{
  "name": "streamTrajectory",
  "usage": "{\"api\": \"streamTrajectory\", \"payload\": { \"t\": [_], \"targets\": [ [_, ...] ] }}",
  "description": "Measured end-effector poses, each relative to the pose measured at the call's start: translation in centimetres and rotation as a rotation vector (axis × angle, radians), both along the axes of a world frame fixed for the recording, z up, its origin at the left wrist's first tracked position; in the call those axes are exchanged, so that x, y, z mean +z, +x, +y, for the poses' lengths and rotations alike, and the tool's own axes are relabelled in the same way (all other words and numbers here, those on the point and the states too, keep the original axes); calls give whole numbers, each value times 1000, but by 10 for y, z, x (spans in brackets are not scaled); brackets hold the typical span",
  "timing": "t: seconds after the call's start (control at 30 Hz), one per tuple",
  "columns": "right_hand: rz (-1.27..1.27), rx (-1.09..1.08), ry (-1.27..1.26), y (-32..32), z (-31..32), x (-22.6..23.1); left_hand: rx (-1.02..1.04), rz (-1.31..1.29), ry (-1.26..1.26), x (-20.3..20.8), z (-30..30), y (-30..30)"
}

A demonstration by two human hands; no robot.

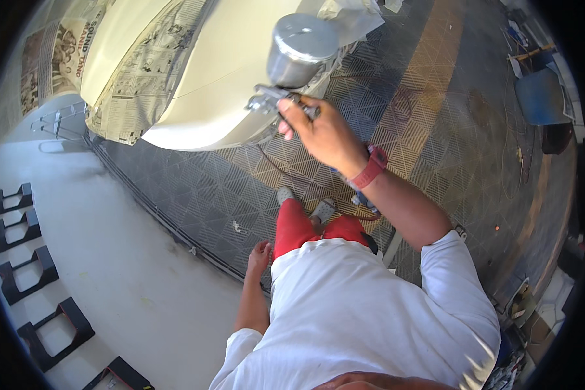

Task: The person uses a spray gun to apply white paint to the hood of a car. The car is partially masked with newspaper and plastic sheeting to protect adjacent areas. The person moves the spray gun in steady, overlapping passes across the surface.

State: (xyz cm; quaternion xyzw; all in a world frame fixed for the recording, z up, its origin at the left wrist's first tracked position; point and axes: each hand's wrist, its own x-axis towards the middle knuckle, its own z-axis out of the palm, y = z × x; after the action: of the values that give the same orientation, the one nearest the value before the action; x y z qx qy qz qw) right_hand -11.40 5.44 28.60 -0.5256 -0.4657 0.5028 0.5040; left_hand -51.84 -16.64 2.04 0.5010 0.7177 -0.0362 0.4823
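Observation:
Raised in front of me, my right hand (318, 130) is closed around the handle of a spray gun (265, 102). The gun's silver metal cup (303, 55) sits on top, slightly tilted. Just beyond it is a cream-white car body panel (221, 78), apart from the gun as far as I can tell. Newspaper masking (153, 75) covers a strip of the car and its upper left. Low beside my left thigh hangs my left hand (260, 255), its fingers loosely bent and apart, holding nothing I can see.
A pale wall (117, 247) with several black brackets (29, 276) runs along the left. A small ladder (58, 122) stands by it. A dark hose (276, 169) lies on the patterned floor (195, 182). At the far right are a blue container (541, 97) and assorted clutter.

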Motion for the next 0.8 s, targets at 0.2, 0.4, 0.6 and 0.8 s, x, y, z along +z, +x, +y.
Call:
{"api": "streamTrajectory", "payload": {
  "t": [0.2, 0.4, 0.6, 0.8],
  "targets": [
    [78, 180, -85, 9, 28, 50, -15, -54, -8, -25, 14, 23],
    [-270, -72, -47, 112, 72, 48, -10, 22, -76, -49, 26, 31],
    [-254, -317, -95, 227, 106, 46, 7, 85, -158, -58, 78, 59],
    [-275, -456, -106, 336, 152, 33, 41, -64, 59, -36, 174, 128]
  ]
}}
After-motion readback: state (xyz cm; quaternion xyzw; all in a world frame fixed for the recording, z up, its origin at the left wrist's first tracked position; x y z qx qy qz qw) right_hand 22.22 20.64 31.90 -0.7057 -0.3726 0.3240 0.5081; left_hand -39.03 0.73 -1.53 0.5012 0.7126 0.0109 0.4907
